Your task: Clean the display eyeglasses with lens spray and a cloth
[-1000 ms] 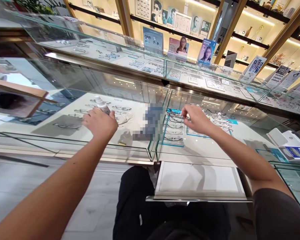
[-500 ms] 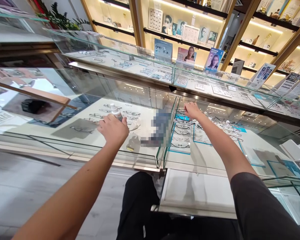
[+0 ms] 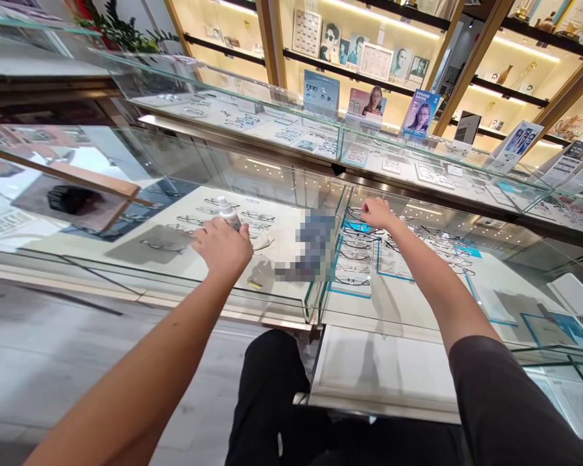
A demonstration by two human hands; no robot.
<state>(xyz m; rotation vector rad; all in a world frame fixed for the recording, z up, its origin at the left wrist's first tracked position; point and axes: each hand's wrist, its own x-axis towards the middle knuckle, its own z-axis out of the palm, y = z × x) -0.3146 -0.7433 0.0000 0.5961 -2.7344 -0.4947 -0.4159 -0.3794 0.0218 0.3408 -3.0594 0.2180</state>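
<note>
My left hand [image 3: 225, 249] is closed around a small white bottle [image 3: 227, 210] with a white cap, over the left part of the glass counter [image 3: 175, 275]. Fingers lie on its left and the thumb on its right; its lower part is hidden. Something pale and crumpled-looking [image 3: 265, 242] shows just right of the thumb. My right hand [image 3: 376, 213] reaches to the far side of the right-hand glass case, its fingers curled down. Whatever they may grip is hidden. Beside its fingertips, eyeglasses [image 3: 354, 213] show in the case.
Rows of eyeglasses [image 3: 352, 255] lie beneath the glass. A small yellowish piece [image 3: 254, 283] is near the front edge. In front of me a white drawer [image 3: 383, 369] stands out. Another glass case [image 3: 291, 123] with upright cards runs behind, before lit shelves. A blurred patch covers the middle.
The view has shifted slightly. Both hands stay in nearly the same places, with the bottle still in my left hand.
</note>
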